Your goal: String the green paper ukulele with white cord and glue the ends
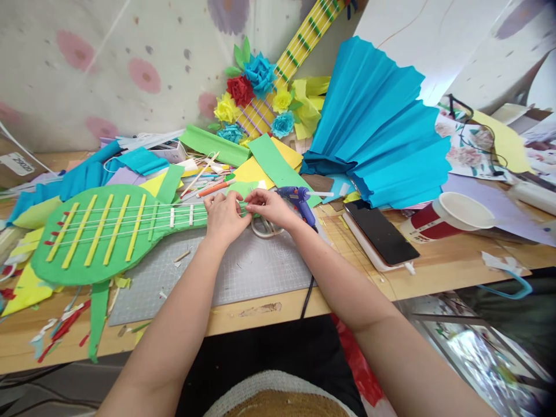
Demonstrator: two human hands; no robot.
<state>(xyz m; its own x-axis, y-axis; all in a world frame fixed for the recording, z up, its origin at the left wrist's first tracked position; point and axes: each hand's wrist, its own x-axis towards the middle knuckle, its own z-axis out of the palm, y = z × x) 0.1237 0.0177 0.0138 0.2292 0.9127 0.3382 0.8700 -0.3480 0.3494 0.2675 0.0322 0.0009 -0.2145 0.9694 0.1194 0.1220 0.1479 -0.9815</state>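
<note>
A green paper lute with yellow strips, white frets and white strings lies flat, its body on the left and its neck pointing right. My left hand is closed over the neck near its far end, fingers curled. Close against it, my right hand pinches its fingertips together at the neck's end. Whatever small thing lies between those fingertips is hidden. Just beyond my right hand is a dark blue glue gun. Scissors, partly covered, lie under that hand.
A grey cutting mat lies beneath. Paper scraps and sticks crowd the back, below a yellow flowered paper instrument. To the right stand a pleated blue paper fan, a phone on a white block, and a paper cup.
</note>
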